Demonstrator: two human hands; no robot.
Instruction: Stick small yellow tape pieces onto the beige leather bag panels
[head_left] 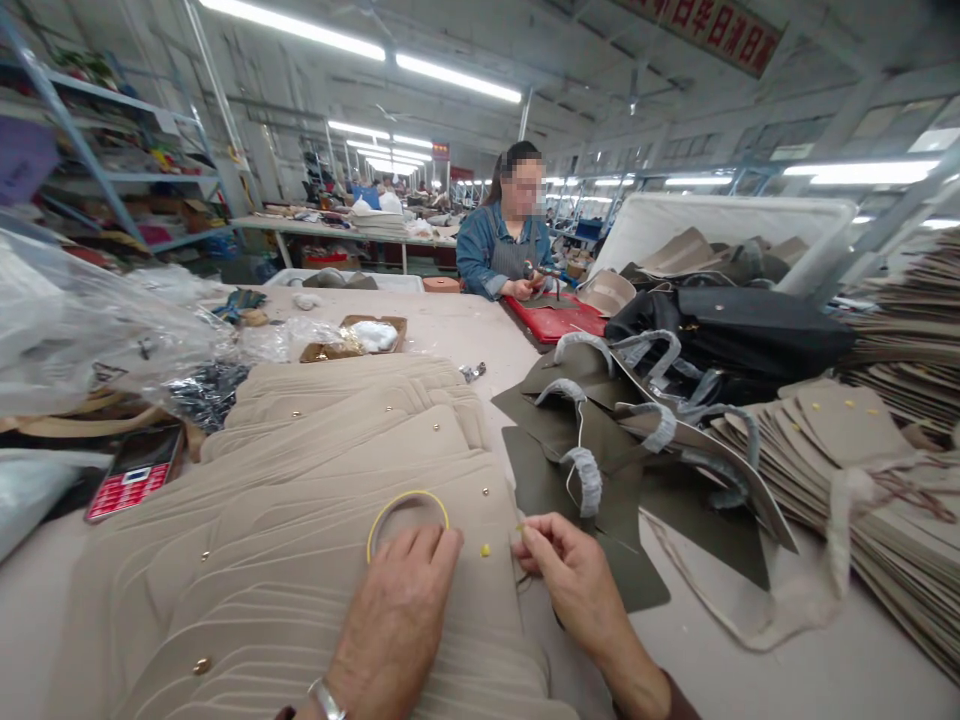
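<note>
My left hand (401, 610) is closed over the near side of a thin roll of yellow tape (409, 495), resting on the beige panels. Those beige panels (315, 510) lie fanned out in overlapping layers, several with small gold-coloured studs (201, 665). A small yellow piece (485, 550) sticks to the panel just right of my left hand. At the panels' right edge, my right hand (581, 585) pinches a tiny yellow bit of tape (520, 528) between thumb and forefinger. Its other fingers are curled under and partly hidden.
Dark green panels with wrapped handles (585, 480) lie to the right, beside stacked beige panels (847, 430) and a black bag (757, 325). A phone (135, 475) and clear plastic bags (97, 320) are at left. Across the table, a co-worker (502, 240) works over a red pad (555, 318).
</note>
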